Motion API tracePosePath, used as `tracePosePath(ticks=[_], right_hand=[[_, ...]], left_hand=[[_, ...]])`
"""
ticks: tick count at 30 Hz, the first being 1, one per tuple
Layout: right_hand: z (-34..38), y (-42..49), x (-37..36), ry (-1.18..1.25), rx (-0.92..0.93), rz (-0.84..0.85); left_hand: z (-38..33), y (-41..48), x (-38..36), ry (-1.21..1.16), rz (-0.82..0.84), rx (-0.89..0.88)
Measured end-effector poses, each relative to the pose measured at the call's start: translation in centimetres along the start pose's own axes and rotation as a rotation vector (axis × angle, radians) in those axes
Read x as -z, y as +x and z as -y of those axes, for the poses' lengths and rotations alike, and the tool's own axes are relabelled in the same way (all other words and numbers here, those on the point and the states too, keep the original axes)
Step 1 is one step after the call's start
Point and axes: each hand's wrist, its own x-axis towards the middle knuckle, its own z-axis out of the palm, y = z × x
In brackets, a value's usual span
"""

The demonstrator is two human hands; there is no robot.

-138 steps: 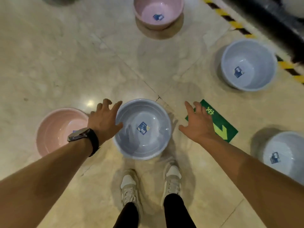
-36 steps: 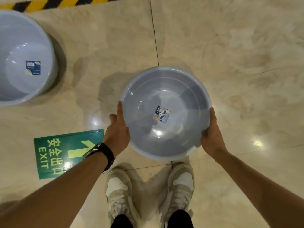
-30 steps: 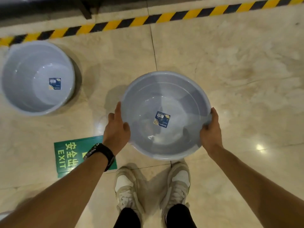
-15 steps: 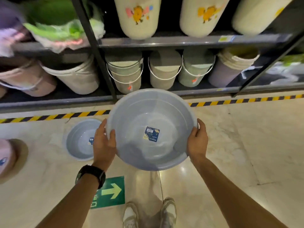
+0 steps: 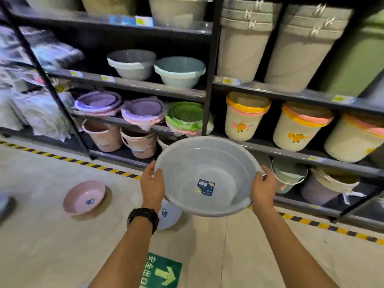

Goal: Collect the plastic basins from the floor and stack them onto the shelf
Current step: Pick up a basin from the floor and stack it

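both hands, left hand [image 5: 152,187] and right hand [image 5: 263,189], curl fingers over opposite rims of the round grey plastic basin [image 5: 207,175], keeping it level toward the dark metal shelf [image 5: 145,87].

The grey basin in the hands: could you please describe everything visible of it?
The grey basin is round, smooth, plastic-looking, with a rolled rim and a blue sticker on its inner bottom. Empty and tilted toward the camera, it is held in the air before the shelf, left hand and right hand gripping opposite sides of its rim.
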Motion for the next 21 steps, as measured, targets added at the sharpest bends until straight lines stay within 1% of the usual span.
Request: tracePosePath(ticks=[3,5,11,17,21], right_hand=[[2.2,-1.2,-1.2,0.057,0.044,0.089],[3.1,-2.1,-2.1,0.081,0.060,0.140],[3.8,-6.7,-5.3,0.092,-0.001,0.313],[3.1,-14.7,-8.9,0.101,0.072,0.489],[2.8,-21.4,-12.2,0.062,0.061,0.597]], left_hand=[[-2.0,-1.3,2.3,-0.080,-0.113,-0.030],[-2.8,-2.2,4.0,-0.087,-0.188,-0.037],[-3.4,-6.0,10.6,-0.092,-0.411,-0.031],[-2.9,-10.3,19.7,-0.078,-0.585,-0.039],[-2.2,-12.6,26.8,-0.097,-0.683,-0.054]])
